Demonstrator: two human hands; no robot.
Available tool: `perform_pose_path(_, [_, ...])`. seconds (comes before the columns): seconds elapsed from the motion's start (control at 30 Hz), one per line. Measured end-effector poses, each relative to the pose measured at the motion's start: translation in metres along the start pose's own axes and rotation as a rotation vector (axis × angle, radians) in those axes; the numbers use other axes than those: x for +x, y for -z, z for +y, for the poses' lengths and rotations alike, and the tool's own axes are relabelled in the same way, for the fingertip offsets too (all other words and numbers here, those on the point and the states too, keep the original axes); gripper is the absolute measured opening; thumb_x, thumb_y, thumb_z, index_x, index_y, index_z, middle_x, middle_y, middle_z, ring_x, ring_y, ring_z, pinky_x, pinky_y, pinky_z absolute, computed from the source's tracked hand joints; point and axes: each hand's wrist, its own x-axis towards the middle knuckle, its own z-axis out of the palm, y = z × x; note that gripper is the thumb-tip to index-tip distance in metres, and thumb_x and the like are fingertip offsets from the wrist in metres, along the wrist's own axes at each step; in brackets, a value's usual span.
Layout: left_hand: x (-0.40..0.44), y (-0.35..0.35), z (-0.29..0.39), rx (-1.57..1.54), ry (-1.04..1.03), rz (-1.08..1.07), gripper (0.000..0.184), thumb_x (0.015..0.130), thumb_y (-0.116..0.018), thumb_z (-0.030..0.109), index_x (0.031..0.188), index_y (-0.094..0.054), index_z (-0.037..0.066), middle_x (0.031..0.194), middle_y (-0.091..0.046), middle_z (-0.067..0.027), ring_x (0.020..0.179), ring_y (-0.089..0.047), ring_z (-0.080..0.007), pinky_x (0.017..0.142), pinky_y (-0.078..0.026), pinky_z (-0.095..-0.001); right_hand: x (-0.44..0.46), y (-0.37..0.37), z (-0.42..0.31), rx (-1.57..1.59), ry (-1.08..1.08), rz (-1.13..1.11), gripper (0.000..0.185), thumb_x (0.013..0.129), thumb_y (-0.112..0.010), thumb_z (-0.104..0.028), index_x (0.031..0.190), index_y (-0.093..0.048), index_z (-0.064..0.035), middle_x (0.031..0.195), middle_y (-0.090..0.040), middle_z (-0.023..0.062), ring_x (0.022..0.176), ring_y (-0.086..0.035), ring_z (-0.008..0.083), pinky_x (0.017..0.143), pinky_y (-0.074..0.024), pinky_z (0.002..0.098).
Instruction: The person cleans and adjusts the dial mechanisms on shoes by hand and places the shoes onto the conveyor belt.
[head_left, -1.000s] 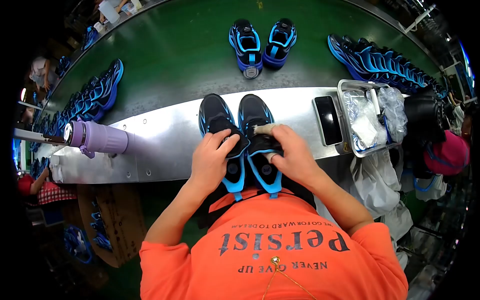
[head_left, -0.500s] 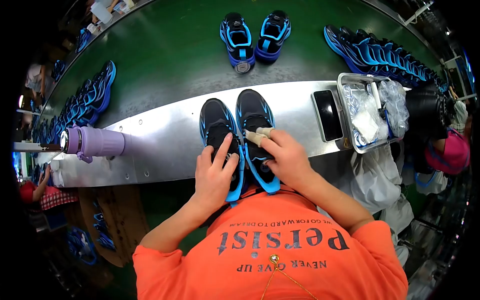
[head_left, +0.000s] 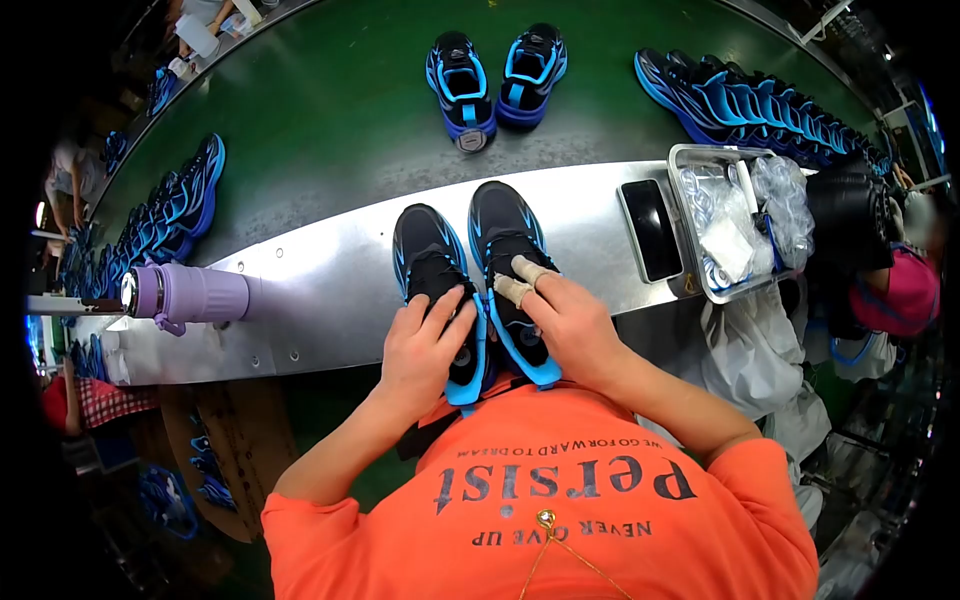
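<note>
Side by side, toes pointing away from me, two black and blue shoes rest at the metal table's near edge. My left hand (head_left: 422,345) has its fingers bent over the tongue and collar of the left shoe (head_left: 424,240), gripping it. Pale covers wrap two fingertips of my right hand (head_left: 572,325), which lie on the laces and tongue of the right shoe (head_left: 498,220). The fingers of this hand curl round that shoe's opening, with the thumb hidden. Light blue lining shows along both collars below the hands.
Another shoe pair (head_left: 465,95) stands ahead on the green surface (head_left: 330,120). Shoe rows lie left (head_left: 190,195) and right (head_left: 740,105). A phone (head_left: 652,230) sits beside a clear tray (head_left: 690,255) of plastic packets. A purple bottle (head_left: 205,294) lies left. People appear at the sides.
Both tongues, lifted and folded back a second ago, now lie down inside the shoes. My hands have shifted from the tongues to the collars, and the view has moved slightly.
</note>
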Motion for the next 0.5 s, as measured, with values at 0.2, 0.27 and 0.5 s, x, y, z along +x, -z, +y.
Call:
perform_pose_path(0.2, [0.000,-0.007,-0.003,-0.055,0.022,0.004,0.049,0.072,-0.062,-0.002,0.121,-0.062,0.000,0.118,-0.065,-0.0126,0.093,-0.060,-0.0309,0.082,-0.051,-0.0382,-0.001,-0.007,0.006,0.026,0.027,0.000,0.038,0.079,-0.065,-0.002,0.117,-0.066,-0.0073,0.122,-0.064,0.0165,0.099,-0.067,0.0301,0.082,-0.0563,0.0365])
perform_pose_path(0.27, [0.001,-0.006,-0.005,-0.082,0.042,0.037,0.053,0.068,-0.064,-0.006,0.121,-0.062,0.000,0.118,-0.065,-0.0131,0.094,-0.060,-0.0322,0.083,-0.051,-0.0392,0.000,-0.002,0.004,0.044,0.003,-0.037,0.042,0.077,-0.065,0.001,0.119,-0.066,-0.0074,0.122,-0.064,0.0165,0.100,-0.067,0.0308,0.083,-0.0562,0.0368])
perform_pose_path(0.5, [-0.001,-0.002,-0.007,-0.151,0.062,0.179,0.045,0.069,-0.062,-0.008,0.113,-0.064,-0.002,0.108,-0.066,-0.0151,0.089,-0.062,-0.0320,0.077,-0.053,-0.0394,0.006,0.013,-0.010,0.159,-0.100,-0.073,0.054,0.075,-0.064,0.004,0.128,-0.062,-0.0080,0.124,-0.063,0.0173,0.108,-0.064,0.0329,0.089,-0.0550,0.0375])
